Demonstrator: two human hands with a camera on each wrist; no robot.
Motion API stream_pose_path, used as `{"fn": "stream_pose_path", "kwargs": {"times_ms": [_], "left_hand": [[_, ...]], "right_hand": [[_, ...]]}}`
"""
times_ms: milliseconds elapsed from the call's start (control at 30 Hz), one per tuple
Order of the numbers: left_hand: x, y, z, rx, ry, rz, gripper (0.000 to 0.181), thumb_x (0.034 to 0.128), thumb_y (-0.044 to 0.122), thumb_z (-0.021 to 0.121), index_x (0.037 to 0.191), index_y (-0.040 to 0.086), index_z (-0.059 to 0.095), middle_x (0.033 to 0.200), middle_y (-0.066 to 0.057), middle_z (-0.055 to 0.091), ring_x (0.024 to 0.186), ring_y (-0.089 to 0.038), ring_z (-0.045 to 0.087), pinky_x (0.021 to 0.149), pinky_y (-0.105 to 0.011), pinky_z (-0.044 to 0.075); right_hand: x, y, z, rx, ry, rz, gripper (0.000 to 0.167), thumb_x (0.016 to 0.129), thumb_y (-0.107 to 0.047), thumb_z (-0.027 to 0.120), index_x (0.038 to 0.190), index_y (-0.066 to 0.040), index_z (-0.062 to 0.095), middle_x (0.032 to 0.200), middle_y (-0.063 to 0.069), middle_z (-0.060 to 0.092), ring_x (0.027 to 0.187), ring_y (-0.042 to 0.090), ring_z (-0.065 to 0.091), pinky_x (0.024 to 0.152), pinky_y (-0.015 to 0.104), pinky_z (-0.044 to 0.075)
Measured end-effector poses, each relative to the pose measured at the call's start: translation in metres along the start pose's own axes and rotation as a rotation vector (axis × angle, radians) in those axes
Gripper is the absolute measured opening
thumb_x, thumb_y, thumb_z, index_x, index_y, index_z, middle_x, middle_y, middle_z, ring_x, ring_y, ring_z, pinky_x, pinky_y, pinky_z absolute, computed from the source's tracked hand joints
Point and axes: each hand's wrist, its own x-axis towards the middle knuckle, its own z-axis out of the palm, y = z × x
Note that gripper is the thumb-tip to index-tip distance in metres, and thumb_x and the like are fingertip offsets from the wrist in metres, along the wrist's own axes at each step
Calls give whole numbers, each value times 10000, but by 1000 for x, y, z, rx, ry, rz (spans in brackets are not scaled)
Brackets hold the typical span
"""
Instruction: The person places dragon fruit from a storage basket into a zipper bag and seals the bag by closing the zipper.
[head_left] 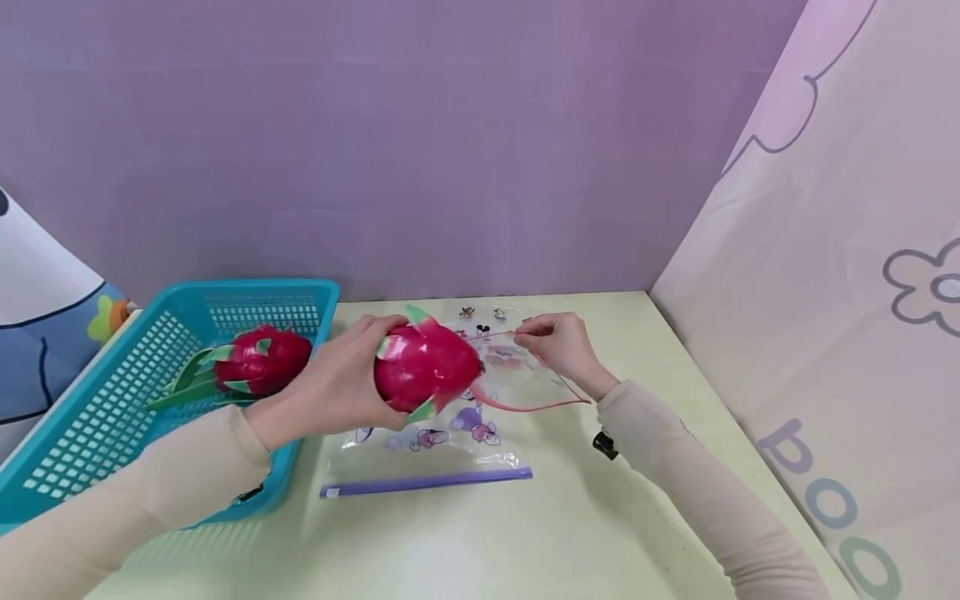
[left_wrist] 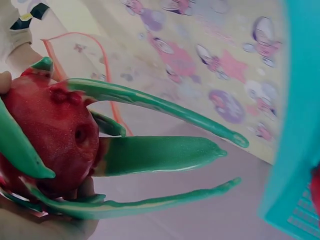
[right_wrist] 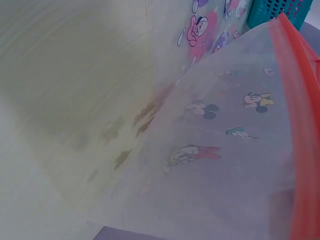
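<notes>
My left hand (head_left: 337, 379) grips a red model dragon fruit (head_left: 431, 367) above the table, its rounded tip pointing right. In the left wrist view, long green leaves (left_wrist: 160, 155) stick out from the fruit's stem end. With thumb and fingers, my right hand (head_left: 558, 346) pinches the red rim of a clear zip bag (right_wrist: 225, 140) printed with small cartoon figures. The bag's red mouth (head_left: 525, 408) is spread apart and faces the fruit. Whether the fruit's tip lies inside the mouth, I cannot tell.
A teal basket (head_left: 300, 284) stands at the left with a second dragon fruit (head_left: 262, 362) in it. Under the fruit, a clear bag with a purple zip (head_left: 427, 481) lies flat on the pale table (head_left: 480, 550). Purple cloth (head_left: 450, 150) hangs behind.
</notes>
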Motion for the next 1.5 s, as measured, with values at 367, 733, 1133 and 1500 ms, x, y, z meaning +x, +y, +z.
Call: {"fn": "stream_pose_path", "kwargs": {"times_ms": [367,733,1133,1500], "left_hand": [[29,30,26,-69,2,-48,1034,494,235,876,1357,129,318,1247,-50,472,1112,-248,488,757,-415,545],[46,40,44,-130,-10,-38,1004,511,211,873,1349,139,325,1252,-39,464,1128,-239,477,780,-407,538],[41,30,57,33,-53,-34,1057,475,311,881,1366,148,336,1219,-35,482,1101,-248,478,782,-431,529],[37,26,62,178,-60,125,1067,482,345,889,1372,144,337,1232,-18,472,1140,-217,458,830,-414,515]], "right_hand": [[-2,-7,0,-23,18,-6,116,822,-80,666,916,-50,727,898,106,700,750,178,606,617,227,510],[-4,-8,1,-51,37,-90,261,752,162,507,884,47,701,770,166,668,598,123,486,505,179,403],[-6,-11,-7,28,21,36,153,817,-149,689,939,-63,725,925,98,697,755,166,600,624,213,518],[-7,-17,-8,18,42,74,167,810,-156,697,952,-72,726,950,93,694,806,187,586,639,211,518]]}}
